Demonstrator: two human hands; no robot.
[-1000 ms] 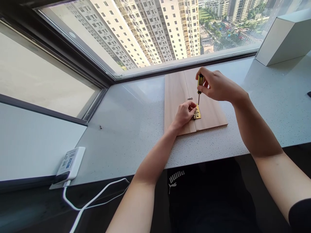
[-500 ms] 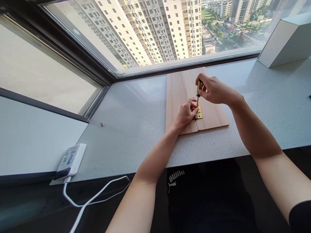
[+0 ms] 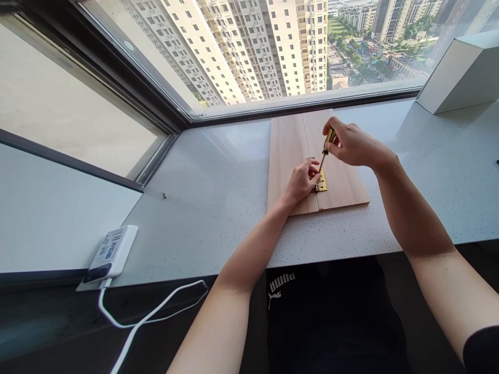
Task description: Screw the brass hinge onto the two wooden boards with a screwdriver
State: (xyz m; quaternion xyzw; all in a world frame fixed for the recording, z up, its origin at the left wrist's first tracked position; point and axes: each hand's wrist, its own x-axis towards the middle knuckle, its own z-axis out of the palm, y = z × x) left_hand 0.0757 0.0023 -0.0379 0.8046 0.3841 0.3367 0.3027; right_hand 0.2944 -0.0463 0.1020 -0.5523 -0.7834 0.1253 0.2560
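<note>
Two light wooden boards (image 3: 286,150) lie edge to edge on the sill, and a brass hinge (image 3: 322,184) spans their seam. My right hand (image 3: 351,144) grips the yellow and black handle of a screwdriver (image 3: 328,140) from above. The shaft slants down and left to the hinge, its tip close to the fingertips of my left hand (image 3: 302,182). My left hand rests on the left board and covers part of the hinge. Its thumb and fingers are curled in at the tip; whatever they pinch is hidden.
The speckled stone sill (image 3: 218,228) runs along a window. A white box (image 3: 460,78) stands at the right. On the left are a white power strip (image 3: 117,252) with a cable (image 3: 156,310) hanging below, and a small dark object (image 3: 164,196), possibly a screw.
My right hand has moved slightly right, and the screwdriver now leans further from upright, its handle tipped right. My left hand stays at the hinge. The whole view has shifted a little.
</note>
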